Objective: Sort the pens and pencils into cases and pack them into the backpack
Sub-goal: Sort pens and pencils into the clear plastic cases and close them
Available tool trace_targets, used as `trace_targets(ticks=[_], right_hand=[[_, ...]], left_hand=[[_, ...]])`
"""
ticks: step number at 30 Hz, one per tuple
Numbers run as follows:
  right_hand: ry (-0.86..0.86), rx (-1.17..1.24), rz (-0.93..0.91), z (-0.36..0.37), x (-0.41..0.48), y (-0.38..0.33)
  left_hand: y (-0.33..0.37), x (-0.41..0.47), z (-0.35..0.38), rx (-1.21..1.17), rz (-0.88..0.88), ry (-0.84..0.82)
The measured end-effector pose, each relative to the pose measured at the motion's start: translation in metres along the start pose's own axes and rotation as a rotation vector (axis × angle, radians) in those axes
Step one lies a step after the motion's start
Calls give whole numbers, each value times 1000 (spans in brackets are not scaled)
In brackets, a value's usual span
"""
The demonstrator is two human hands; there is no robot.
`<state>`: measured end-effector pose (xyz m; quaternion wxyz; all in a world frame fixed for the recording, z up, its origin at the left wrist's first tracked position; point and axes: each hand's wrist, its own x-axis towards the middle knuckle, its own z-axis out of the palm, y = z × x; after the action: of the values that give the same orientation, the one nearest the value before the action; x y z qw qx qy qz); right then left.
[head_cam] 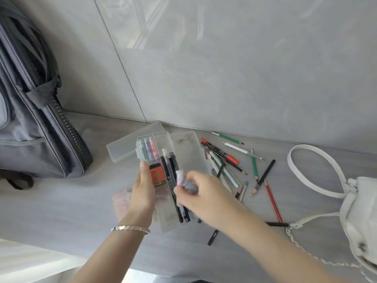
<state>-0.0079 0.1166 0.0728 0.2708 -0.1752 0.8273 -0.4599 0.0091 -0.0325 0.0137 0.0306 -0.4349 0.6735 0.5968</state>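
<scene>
Frosted plastic case sits gripped in left hand; right hand pinches slim pens.

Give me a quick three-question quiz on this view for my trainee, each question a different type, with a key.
1. True or false: the left hand grips the clear pencil case.
2. What lies at the far right of the table? A: a laptop. B: a white handbag. C: a mug.
3. Fill in: the ___ hand holds a blurred pen over the case.

Key: 1 true. 2 B. 3 right: the right hand has its fingers curled round the pen.
</scene>
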Motion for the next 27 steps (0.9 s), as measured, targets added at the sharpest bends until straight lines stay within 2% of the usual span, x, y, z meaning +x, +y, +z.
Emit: trace_targets(ticks=[2,8,10,15,19,23,27], right_hand=[[32,-110,-9,12,-6,3],[141,-441,72,21,-20,19],[184,-407,48,17,-24,21],[252,-115,-71,7,-27,12],[424,-128,-132,12,-28,10],[304,-38,-110,17,-26,11],[183,-133,-141,23,-24,18]], left_hand=[[3,-7,12,-11,18,-33],[8,-21,31,-60,18,35],[8,-21,34,-95,13,38],[8,-23,37,-81,32,23],[6,-24,38,-75,37,33],[5,-26,39,-74,51,37],[3,-25,37,-69,61,30]])
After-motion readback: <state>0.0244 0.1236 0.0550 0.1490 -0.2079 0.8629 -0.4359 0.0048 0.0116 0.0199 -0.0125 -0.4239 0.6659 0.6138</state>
